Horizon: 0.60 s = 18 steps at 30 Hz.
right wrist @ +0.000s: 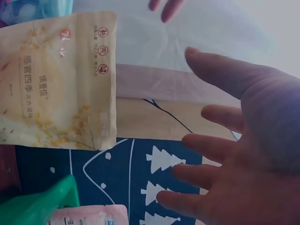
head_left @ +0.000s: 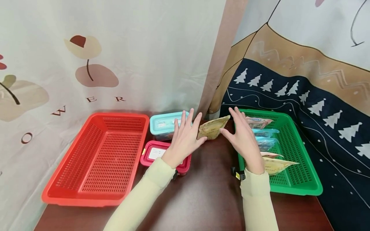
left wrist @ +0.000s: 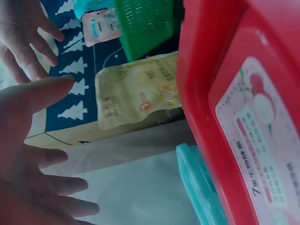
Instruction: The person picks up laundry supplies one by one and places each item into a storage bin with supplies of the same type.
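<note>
A yellow stand-up pouch (head_left: pixel 213 128) with printed text stands on the table between the hands, its top edge slanting up to the right. My left hand (head_left: pixel 185 138) is to its left, fingers spread, over the lidded boxes. My right hand (head_left: pixel 242 136) is on its other side at the green basket's near-left rim, thumb pointing at the pouch. In the right wrist view the pouch (right wrist: pixel 58 79) is apart from the spread fingers (right wrist: pixel 206 145). In the left wrist view the pouch (left wrist: pixel 138 91) likewise shows beyond the thumb. Neither hand holds anything.
A red basket (head_left: pixel 141 154) stands at left. Next to it are a light-blue lidded box (head_left: pixel 162 123) and a dark-pink lidded box (head_left: pixel 150 152). On the right, the green basket (head_left: pixel 313 179) holds several pouches in a row. Patterned curtains (head_left: pixel 162 57) hang behind the table (head_left: pixel 208 192).
</note>
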Each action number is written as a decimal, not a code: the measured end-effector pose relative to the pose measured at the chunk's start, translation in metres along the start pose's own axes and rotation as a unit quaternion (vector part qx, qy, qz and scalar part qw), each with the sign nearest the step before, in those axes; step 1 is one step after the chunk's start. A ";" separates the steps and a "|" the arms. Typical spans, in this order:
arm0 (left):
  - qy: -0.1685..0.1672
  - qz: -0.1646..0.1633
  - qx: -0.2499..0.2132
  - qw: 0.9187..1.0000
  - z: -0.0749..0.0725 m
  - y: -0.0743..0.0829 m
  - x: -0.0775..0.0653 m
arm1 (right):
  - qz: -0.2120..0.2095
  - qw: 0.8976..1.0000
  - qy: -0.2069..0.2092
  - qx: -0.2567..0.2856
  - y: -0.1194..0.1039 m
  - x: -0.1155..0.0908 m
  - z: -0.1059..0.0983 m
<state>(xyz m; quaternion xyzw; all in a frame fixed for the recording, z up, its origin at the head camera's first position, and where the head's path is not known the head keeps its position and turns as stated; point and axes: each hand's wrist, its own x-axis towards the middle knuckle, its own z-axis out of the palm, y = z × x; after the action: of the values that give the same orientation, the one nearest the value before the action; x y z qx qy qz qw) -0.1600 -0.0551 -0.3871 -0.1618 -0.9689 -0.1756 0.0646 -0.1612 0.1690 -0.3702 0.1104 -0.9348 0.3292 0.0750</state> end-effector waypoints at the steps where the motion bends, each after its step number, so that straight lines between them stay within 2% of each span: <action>1: -0.012 -0.006 -0.003 1.000 0.001 -0.001 0.003 | 0.003 1.000 -0.010 -0.004 0.000 0.004 0.000; 5: -0.062 -0.032 -0.030 0.997 0.002 -0.006 0.017 | 0.017 0.998 -0.056 -0.016 0.000 0.020 0.001; 8: -0.081 -0.044 -0.044 0.995 0.004 -0.008 0.026 | 0.032 0.995 -0.089 -0.026 0.001 0.030 0.004; 12: -0.082 -0.047 -0.058 0.994 0.006 -0.009 0.035 | 0.054 0.991 -0.117 -0.029 0.005 0.040 0.008; 18: -0.073 -0.050 -0.078 0.993 0.012 -0.009 0.043 | 0.071 0.990 -0.124 -0.007 0.010 0.050 0.016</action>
<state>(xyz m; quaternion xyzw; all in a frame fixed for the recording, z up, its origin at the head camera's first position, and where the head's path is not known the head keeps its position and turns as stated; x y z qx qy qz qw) -0.2039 -0.0460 -0.3936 -0.1299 -0.9614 -0.2410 -0.0282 -0.2136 0.1586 -0.3781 0.0829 -0.9445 0.3113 -0.0645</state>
